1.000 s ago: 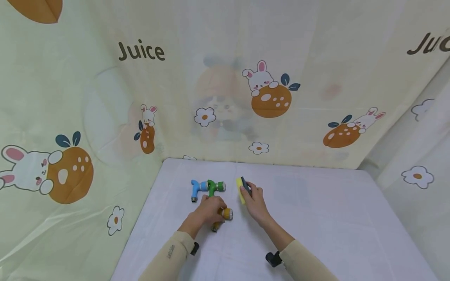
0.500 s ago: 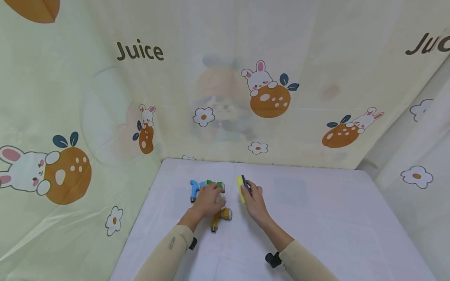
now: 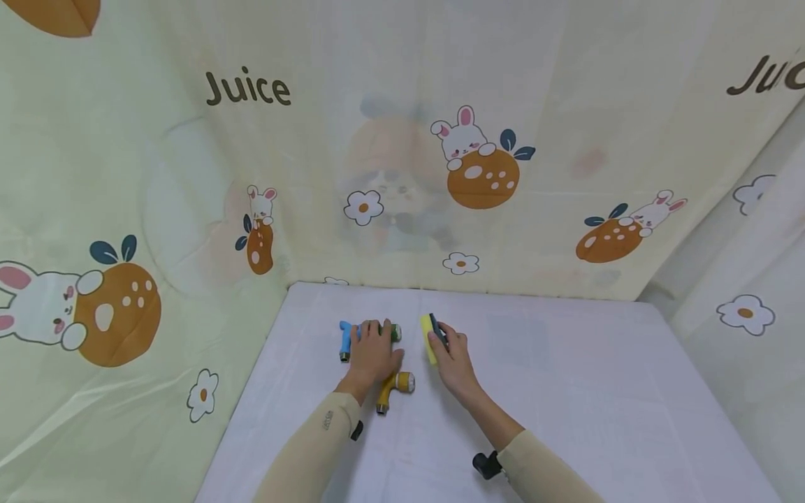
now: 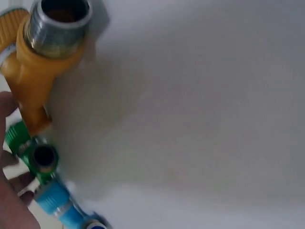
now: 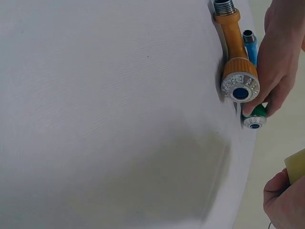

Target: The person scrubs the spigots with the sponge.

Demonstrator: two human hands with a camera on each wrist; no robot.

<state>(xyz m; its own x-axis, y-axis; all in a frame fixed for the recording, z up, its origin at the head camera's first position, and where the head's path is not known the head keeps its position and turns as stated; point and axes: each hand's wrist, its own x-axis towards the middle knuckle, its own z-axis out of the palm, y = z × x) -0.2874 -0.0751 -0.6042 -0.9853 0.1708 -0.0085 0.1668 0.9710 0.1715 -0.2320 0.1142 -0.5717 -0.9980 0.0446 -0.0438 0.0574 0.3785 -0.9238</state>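
My left hand lies over the green tap and covers most of it. In the right wrist view, thumb and finger straddle that green tap's knob. Left of this hand stands the blue tap, partly hidden behind the fingers. Closer to me is the yellow-orange tap, its knob facing right and its metal-threaded end pointing toward me. My right hand grips a yellow sponge with a dark backing, held upright to the right of the taps. Part of the sponge also shows in the right wrist view.
A white cloth covers the table. Pale curtains printed with rabbits and oranges hang behind and on both sides. A small black device sits at my right wrist.
My left hand has let go of the yellow-orange tap and moved away from me onto the green one. My right hand stays nearly still with the sponge.
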